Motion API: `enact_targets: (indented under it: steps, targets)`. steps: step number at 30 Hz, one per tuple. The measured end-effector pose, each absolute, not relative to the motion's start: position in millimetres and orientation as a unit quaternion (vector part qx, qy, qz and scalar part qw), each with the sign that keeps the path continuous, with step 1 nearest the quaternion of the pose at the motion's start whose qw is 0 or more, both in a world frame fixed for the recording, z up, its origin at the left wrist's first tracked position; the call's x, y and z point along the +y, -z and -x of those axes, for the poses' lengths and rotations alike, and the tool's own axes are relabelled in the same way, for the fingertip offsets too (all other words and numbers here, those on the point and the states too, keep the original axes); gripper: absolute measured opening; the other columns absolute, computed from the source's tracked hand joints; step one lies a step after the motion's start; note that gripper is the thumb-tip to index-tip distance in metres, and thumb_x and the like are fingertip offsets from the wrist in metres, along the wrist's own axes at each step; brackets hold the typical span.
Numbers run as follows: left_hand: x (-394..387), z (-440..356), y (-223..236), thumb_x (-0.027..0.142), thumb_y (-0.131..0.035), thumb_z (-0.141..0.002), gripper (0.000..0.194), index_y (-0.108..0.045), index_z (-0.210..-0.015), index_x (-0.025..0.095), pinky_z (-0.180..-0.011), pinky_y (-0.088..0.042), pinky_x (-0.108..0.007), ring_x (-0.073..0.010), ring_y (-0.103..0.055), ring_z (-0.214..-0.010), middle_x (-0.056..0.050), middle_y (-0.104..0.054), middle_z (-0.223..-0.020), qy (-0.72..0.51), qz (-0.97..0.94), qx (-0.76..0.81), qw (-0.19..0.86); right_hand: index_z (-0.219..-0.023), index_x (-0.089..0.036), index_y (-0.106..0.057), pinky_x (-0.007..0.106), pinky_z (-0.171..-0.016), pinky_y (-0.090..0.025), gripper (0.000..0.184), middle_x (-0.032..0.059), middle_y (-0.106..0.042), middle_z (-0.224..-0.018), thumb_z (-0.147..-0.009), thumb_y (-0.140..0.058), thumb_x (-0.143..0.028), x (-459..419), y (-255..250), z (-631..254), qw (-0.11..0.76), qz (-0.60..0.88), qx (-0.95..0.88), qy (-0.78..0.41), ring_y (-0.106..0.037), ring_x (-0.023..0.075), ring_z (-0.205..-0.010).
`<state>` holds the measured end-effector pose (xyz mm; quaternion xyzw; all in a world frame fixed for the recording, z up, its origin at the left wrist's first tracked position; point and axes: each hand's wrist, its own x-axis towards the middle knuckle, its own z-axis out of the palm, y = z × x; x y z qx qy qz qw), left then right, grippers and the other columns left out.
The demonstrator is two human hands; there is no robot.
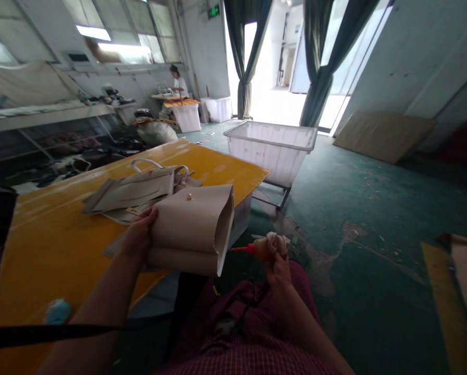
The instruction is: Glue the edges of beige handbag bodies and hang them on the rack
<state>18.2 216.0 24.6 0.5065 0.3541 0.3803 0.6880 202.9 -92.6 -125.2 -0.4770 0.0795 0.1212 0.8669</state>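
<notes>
My left hand grips the left side of a beige bag body, which has a small gold stud near its top edge and an open side facing right. In my right hand is a squeeze bottle with amber contents, a red nozzle and a whitish cloth or tissue wrapped at its back. The red tip points left, close to the bag's open edge; whether it touches is unclear. Behind the left hand, several beige bag pieces with handles lie piled on the yellow table.
A white wheeled bin stands beyond the table's far corner. Blue crumpled material lies at the table's near left. A black strap crosses the lower left. Far back, a person sits at a work table. A yellow board is at right.
</notes>
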Motion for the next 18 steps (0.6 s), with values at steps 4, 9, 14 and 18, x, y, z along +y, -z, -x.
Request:
enact_targets:
  steps: [4,9,14,18]
  targets:
    - [213.9,-15.6,-23.2,0.048,-0.101,-0.032,0.063,-0.076,-0.080,0.017,-0.056,-0.049,-0.021,-0.0122,-0.058,-0.059,0.001,-0.073,-0.073,-0.374,-0.512,0.354,0.688,-0.100,-0.021,-0.064,0.033,-0.068,-0.059,0.038,-0.0003,-0.070,-0.092,-0.074,-0.085,-0.039,-83.0,127.8,-203.7,0.866,0.464,0.125,-0.136,-0.067,0.0177,-0.078]
    - [213.8,-13.5,-20.0,0.047,-0.099,-0.038,0.057,-0.074,-0.080,0.017,-0.055,-0.048,-0.022,-0.0134,-0.058,-0.059,0.000,-0.071,-0.071,-0.377,-0.522,0.356,0.677,-0.089,-0.025,-0.059,0.028,-0.063,-0.056,0.057,-0.0060,-0.070,-0.081,-0.042,-0.091,-0.028,-85.2,137.4,-183.9,0.865,0.430,0.188,-0.177,-0.067,0.0174,-0.073]
    - [213.1,-11.2,-17.0,0.046,-0.098,-0.044,0.053,-0.074,-0.082,0.018,-0.057,-0.049,-0.022,-0.0145,-0.061,-0.062,-0.001,-0.072,-0.072,-0.381,-0.528,0.356,0.671,-0.093,-0.025,-0.062,0.030,-0.063,-0.057,0.057,-0.0037,-0.073,-0.085,-0.045,-0.092,-0.031,-102.7,140.5,-164.5,0.868,0.421,0.165,-0.205,-0.068,0.0190,-0.073]
    - [210.2,-12.6,-17.1,0.046,-0.100,-0.037,0.057,-0.075,-0.081,0.018,-0.055,-0.050,-0.021,-0.0132,-0.060,-0.059,-0.001,-0.073,-0.072,-0.382,-0.513,0.350,0.684,-0.091,-0.024,-0.062,0.030,-0.065,-0.057,0.059,-0.0033,-0.073,-0.087,-0.041,-0.092,-0.031,-95.9,139.5,-170.4,0.871,0.421,0.171,-0.184,-0.068,0.0193,-0.076]
